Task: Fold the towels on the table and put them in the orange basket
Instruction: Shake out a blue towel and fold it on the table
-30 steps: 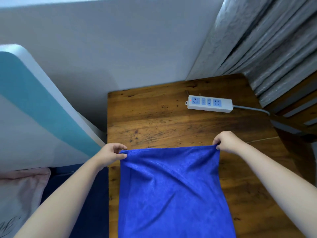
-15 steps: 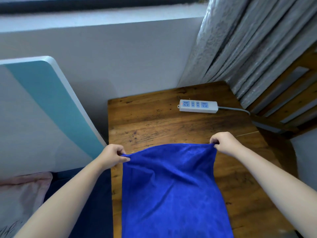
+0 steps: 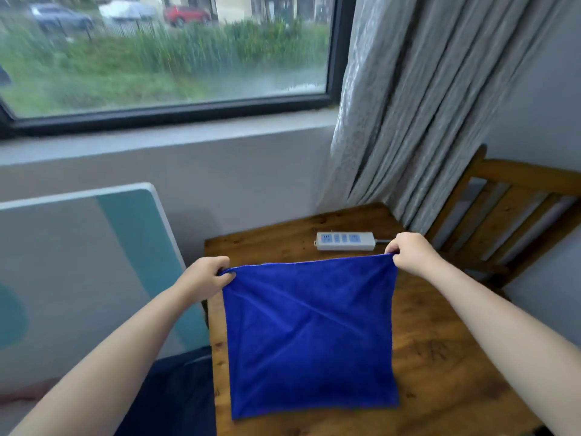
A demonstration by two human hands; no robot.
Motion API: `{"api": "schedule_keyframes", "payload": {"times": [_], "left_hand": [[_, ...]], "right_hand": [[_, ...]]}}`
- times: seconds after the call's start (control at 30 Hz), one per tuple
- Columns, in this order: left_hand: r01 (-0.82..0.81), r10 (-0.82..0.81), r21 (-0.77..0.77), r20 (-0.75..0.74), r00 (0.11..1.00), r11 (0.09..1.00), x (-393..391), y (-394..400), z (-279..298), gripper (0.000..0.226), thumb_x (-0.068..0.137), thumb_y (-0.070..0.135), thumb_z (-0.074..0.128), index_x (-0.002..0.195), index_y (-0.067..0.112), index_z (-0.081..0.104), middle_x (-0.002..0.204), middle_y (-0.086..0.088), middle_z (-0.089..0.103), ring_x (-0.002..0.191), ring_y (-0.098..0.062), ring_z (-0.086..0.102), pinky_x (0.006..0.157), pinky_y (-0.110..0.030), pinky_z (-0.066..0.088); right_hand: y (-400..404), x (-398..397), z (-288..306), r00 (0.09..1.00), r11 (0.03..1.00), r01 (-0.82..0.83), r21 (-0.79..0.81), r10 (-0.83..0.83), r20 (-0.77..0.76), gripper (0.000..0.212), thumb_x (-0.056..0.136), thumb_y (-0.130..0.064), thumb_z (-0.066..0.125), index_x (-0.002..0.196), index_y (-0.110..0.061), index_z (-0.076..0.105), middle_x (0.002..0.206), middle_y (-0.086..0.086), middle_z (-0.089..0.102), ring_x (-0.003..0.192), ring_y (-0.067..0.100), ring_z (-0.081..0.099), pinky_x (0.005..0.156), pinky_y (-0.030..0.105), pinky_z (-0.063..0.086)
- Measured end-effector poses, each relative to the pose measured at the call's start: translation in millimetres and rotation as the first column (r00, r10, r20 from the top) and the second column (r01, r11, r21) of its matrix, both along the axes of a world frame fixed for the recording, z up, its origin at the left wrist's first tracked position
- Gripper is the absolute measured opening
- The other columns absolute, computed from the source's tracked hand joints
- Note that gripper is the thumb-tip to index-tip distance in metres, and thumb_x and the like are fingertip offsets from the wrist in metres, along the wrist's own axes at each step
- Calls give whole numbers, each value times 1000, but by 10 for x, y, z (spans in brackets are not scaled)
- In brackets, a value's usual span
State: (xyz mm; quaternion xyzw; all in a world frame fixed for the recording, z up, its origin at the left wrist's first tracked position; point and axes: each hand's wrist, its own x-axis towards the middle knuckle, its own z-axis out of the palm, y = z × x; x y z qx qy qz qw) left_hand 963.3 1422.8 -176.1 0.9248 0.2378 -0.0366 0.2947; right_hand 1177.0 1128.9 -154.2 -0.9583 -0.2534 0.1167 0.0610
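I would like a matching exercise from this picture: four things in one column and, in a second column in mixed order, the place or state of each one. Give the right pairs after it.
Things
1. blue towel
2. power strip
3. wooden chair
4. left hand

Places or states
A. stands to the right of the table, by the curtain
B. pinches the towel's top left corner
C. lies near the far edge of the table
D. held up by its two top corners

Right pairs: 1-D, 2-C, 3-A, 4-B. The right hand pinches the other top corner.
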Motion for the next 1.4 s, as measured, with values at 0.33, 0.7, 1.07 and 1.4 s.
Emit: {"api": "schedule_keyframes", "payload": {"times": [0.33, 0.7, 1.07, 1.4], "left_hand": [[-117, -178, 703, 331, 927, 701, 128, 145, 1311, 33, 86, 22, 44, 63, 2, 58, 65, -15, 59, 58, -33, 61, 45, -29, 42], [-355, 155, 549, 378, 913, 756, 407, 48, 1582, 23, 91, 12, 42, 94, 0, 61, 106, -20, 61, 96, -37, 58, 69, -32, 38], [-312, 220, 299, 303, 927, 902, 300, 78, 1199, 36, 83, 0, 51, 56, 14, 33, 58, -1, 40, 70, -26, 40, 52, -30, 26], [-434, 275, 413, 389, 879, 800, 606, 151, 1191, 27, 89, 1, 44, 106, 1, 65, 108, -17, 66, 101, -33, 57, 71, -33, 39]], "right_hand": [[110, 160, 1246, 889, 724, -152, 673, -198, 414, 45, 68, -17, 37, 82, 6, 73, 85, 30, 67, 83, 39, 63, 70, 30, 41], [229, 331, 1527, 882, 730, -70, 680, -274, 384, 33, 78, 5, 44, 98, 4, 70, 107, 27, 63, 102, 38, 57, 80, 31, 42], [367, 459, 1239, 958, 924, -48, 380, -65, 278, 30, 77, 6, 49, 96, -2, 69, 109, 18, 64, 104, 34, 56, 71, 25, 38], [614, 674, 1081, 914, 888, -99, 449, -97, 395, 33, 81, 12, 41, 99, 3, 67, 108, 22, 59, 109, 35, 47, 76, 32, 41]]}}
